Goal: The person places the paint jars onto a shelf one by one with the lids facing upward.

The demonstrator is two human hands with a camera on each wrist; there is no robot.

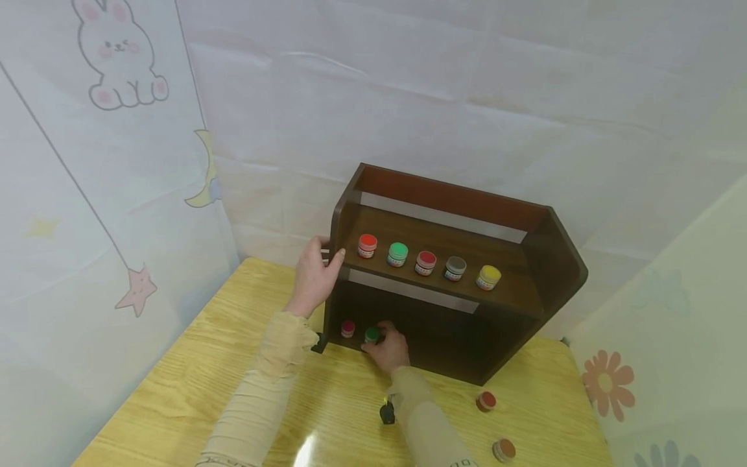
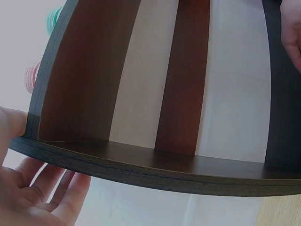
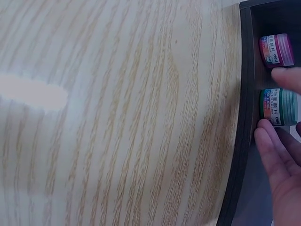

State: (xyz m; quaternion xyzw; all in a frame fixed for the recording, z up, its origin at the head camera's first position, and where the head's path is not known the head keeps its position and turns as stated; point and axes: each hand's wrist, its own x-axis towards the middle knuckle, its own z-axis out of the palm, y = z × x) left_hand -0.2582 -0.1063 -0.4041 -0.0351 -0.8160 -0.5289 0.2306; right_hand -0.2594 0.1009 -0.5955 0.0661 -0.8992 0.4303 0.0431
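Note:
A dark brown two-tier shelf (image 1: 438, 295) stands on the table. My left hand (image 1: 315, 275) grips its left side panel, the thumb at the front edge and the fingers round the outside, as the left wrist view shows. On the lower tier, my right hand (image 1: 390, 350) holds a green paint jar (image 3: 278, 107), digits on either side of it. Beside that jar is a magenta paint jar (image 3: 276, 50), untouched. Along the upper tier stand several paint jars: red (image 1: 367, 246), light green (image 1: 397, 255), dark red (image 1: 426, 263), grey (image 1: 455, 268) and yellow (image 1: 488, 277).
Two more paint jars, one dark red (image 1: 486, 401) and one brown (image 1: 504, 450), are on the wooden table (image 1: 332, 415) in front of the shelf's right end. A printed cloth wall (image 1: 408, 97) rises behind the shelf.

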